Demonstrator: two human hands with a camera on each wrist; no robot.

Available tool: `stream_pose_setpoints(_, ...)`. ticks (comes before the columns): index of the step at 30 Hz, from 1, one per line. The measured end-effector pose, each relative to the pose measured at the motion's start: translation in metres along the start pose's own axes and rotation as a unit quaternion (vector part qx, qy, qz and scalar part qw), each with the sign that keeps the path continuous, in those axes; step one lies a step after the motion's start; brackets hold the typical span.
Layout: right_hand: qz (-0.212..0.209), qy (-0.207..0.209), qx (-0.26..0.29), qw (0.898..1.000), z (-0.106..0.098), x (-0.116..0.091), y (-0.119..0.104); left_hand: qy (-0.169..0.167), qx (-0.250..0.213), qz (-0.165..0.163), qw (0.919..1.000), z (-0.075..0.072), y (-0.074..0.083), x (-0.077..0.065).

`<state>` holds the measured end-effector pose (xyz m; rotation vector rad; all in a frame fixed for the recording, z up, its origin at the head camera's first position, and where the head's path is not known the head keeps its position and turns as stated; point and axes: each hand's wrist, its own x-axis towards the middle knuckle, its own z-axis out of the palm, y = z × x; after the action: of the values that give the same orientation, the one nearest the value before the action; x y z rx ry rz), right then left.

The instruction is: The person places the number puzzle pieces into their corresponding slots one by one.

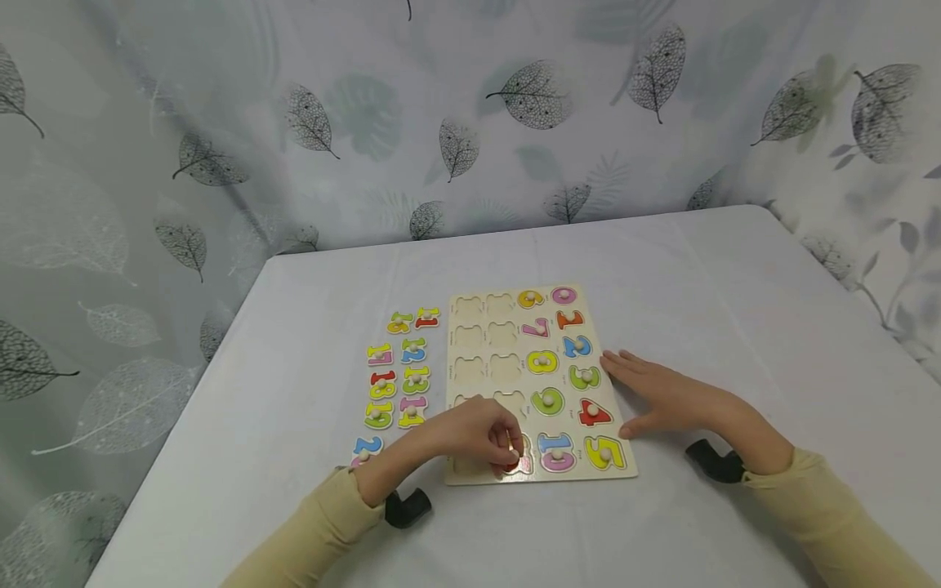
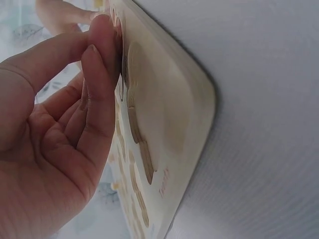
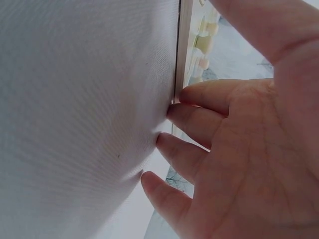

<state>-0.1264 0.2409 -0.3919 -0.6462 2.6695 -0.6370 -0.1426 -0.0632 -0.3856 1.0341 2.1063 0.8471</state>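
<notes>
Sleeves nearest, hands at a number board

Head view: the board lies on the white table, between its left and right edges. Near the board's front edge, the left hand pinches a red-marked piece; whether it sits flush, I cannot tell. Loose numerals lie beyond the board's left edge. The right hand lies spread at its right edge.

Left wrist view: thumb and fingertip meet near the board's corner, mostly hiding the piece.

Right wrist view: separated fingertips rest on the table, one at the board's side.
</notes>
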Motion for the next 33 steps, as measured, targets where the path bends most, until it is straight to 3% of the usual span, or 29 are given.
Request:
stream_pose_setpoints(7, 0.007, -0.003, 0.011, 1.000, -0.001, 0.000, 0.000, 0.001, -0.015, -0.012, 0.9998, 0.001, 0.002, -0.004)
stream_pose_setpoints(12, 0.019, -0.012, 0.032, 0.999, 0.005, -0.003, 0.001, 0.004, -0.031, 0.007, 0.9995, 0.006, -0.002, -0.019)
stream_pose_setpoints(16, 0.012, -0.011, 0.043, 0.999, 0.010, -0.007, -0.001, 0.027, -0.041, 0.016, 0.9987, 0.002, -0.010, -0.043)
stream_pose_setpoints(23, 0.002, -0.012, 0.036, 0.999, 0.011, -0.009, 0.001, 0.079, -0.024, -0.033, 0.9960, -0.028, -0.033, -0.095)
stream_pose_setpoints(29, -0.013, 0.012, 0.008, 1.000, 0.006, -0.004, 0.001, 0.055, 0.005, -0.075, 0.9957, -0.058, -0.055, -0.137)
stream_pose_setpoints(33, -0.014, 0.015, 0.012, 1.000, 0.003, -0.002, 0.002, 0.028, -0.032, -0.087, 0.9953, -0.064, -0.068, -0.153)
